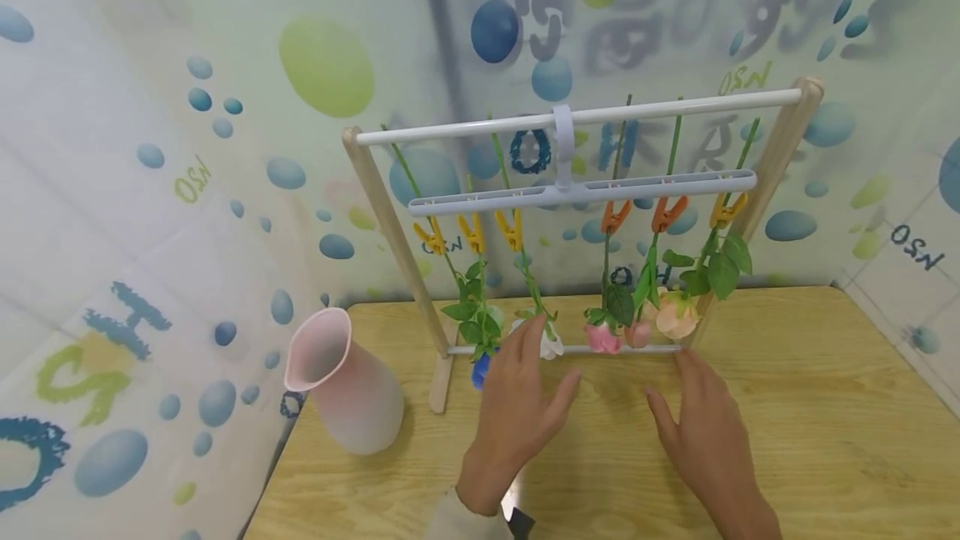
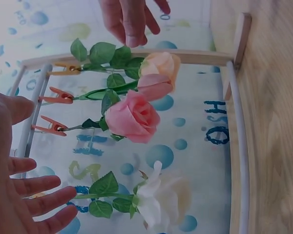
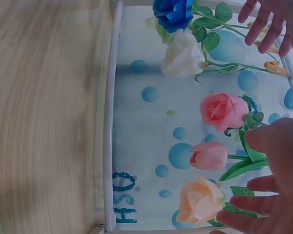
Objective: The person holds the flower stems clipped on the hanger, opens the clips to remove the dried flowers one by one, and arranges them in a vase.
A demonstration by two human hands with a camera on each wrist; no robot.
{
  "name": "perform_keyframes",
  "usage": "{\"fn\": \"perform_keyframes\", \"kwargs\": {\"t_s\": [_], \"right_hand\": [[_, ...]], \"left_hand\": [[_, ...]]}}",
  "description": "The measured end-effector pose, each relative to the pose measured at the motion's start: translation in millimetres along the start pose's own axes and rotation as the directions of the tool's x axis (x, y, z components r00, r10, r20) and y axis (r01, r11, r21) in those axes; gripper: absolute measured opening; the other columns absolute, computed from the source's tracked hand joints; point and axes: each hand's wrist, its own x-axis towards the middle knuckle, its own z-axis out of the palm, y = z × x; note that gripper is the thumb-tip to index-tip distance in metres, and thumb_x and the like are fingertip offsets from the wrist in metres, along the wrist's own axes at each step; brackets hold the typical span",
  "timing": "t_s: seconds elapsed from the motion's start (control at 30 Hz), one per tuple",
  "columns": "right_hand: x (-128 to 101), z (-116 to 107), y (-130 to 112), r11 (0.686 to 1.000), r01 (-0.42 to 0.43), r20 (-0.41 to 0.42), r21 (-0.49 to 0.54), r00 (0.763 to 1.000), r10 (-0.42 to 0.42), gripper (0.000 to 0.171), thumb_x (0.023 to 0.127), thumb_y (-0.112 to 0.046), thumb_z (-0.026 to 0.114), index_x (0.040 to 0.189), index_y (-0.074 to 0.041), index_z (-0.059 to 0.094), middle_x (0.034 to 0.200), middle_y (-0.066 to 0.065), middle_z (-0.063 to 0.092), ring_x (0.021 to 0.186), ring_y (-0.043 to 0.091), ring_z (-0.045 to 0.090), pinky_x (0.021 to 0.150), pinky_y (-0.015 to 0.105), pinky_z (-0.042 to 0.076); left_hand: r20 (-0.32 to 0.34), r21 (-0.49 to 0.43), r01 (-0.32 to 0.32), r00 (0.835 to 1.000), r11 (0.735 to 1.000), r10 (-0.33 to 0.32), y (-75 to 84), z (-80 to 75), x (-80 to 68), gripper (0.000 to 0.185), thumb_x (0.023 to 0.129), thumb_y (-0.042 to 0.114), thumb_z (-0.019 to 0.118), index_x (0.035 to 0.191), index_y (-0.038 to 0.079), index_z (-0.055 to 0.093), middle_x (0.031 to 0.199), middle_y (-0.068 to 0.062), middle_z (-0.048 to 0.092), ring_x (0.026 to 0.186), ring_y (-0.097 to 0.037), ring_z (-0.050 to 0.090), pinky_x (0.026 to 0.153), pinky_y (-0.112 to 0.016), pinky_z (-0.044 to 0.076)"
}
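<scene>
Near the desk's back edge, the left hand and right hand hover spread, empty, before the rack's hanging roses.

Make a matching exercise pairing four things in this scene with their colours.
Things:
1. vase
2. clips on the hanger's left half
3. leftmost hanging rose
4. hanger bar

Colours:
A. yellow
B. white
C. pink
D. blue

Pairs: 1-C, 2-A, 3-D, 4-B
</scene>
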Motion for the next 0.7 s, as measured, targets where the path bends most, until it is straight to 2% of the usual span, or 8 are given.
{"fn": "perform_keyframes", "kwargs": {"t_s": [0.2, 0.4, 0.53, 0.7], "right_hand": [[10.7, 0.7, 1.5, 0.995, -0.061, -0.047, 0.074, 0.997, 0.065, 0.059, 0.086, -0.007, 0.073, 0.134, 0.013, 0.045, 0.130, 0.035, 0.051, 0.117, 0.052, 0.050, 0.091, 0.065, 0.043], [24.6, 1.1, 5.7, 0.981, -0.132, -0.091, 0.145, 0.985, 0.146, 0.056, 0.090, -0.006, 0.068, 0.136, 0.014, 0.042, 0.130, 0.037, 0.050, 0.117, 0.054, 0.050, 0.083, 0.068, 0.045], [36.6, 1.3, 9.9, 0.955, -0.226, -0.072, 0.193, 0.967, 0.243, 0.055, 0.096, -0.013, 0.060, 0.140, 0.012, 0.040, 0.136, 0.037, 0.047, 0.122, 0.054, 0.047, 0.088, 0.069, 0.042], [53.7, 3.1, 16.5, 0.922, -0.301, -0.024, 0.243, 0.948, 0.316, 0.061, 0.099, -0.021, 0.057, 0.147, 0.009, 0.034, 0.144, 0.034, 0.042, 0.131, 0.052, 0.042, 0.099, 0.068, 0.036]], "left_hand": [[-0.018, -0.029, -0.013, 1.000, 0.999, 0.013, 5.8, 1.1, 12.1, 0.063, 0.092, 0.040, 0.067, 0.140, 0.006, 0.046, 0.134, -0.012, 0.059, 0.120, -0.028, 0.060, 0.095, -0.044, 0.052], [-0.036, -0.064, -0.043, 0.998, 0.997, 0.041, 14.8, -0.5, 28.7, 0.061, 0.098, 0.046, 0.055, 0.143, 0.006, 0.046, 0.135, -0.011, 0.059, 0.121, -0.026, 0.060, 0.095, -0.043, 0.052], [-0.049, -0.067, -0.075, 0.996, 0.995, 0.071, 19.0, -1.5, 40.2, 0.059, 0.097, 0.044, 0.056, 0.141, 0.005, 0.048, 0.134, -0.010, 0.060, 0.120, -0.025, 0.061, 0.095, -0.042, 0.053], [-0.032, -0.070, -0.110, 0.994, 0.991, 0.108, 23.6, -2.0, 51.7, 0.060, 0.096, 0.041, 0.059, 0.141, 0.004, 0.048, 0.134, -0.012, 0.060, 0.120, -0.025, 0.061, 0.095, -0.041, 0.052]]}}
